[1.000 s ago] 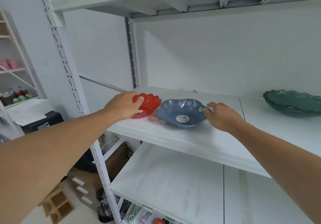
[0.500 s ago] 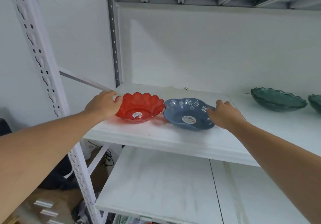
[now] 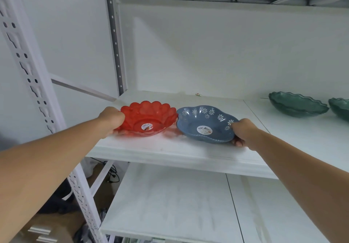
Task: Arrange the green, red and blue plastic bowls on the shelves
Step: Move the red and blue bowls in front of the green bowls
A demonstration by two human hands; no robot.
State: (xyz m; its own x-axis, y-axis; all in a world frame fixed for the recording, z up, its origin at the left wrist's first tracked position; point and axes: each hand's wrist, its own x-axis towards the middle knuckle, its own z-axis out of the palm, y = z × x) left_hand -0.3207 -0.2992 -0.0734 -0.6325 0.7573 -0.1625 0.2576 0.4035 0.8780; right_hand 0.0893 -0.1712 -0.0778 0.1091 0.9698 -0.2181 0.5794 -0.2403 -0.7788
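Observation:
A red scalloped plastic bowl sits on the white middle shelf, near its front left. My left hand grips the bowl's left rim. Touching its right edge is a blue bowl with white flowers, whose right rim is held by my right hand. Both bowls stand upright with a round sticker inside. Further right on the same shelf rest two green bowls, one whole and one cut off by the frame edge.
A perforated white upright stands at the front left and a grey one at the back. Below lies a lower white shelf. Cardboard and cables lie on the floor at the lower left.
The view has shifted right and closer. My left hand slid from over the red bowl to its left rim, and a second green bowl came into view.

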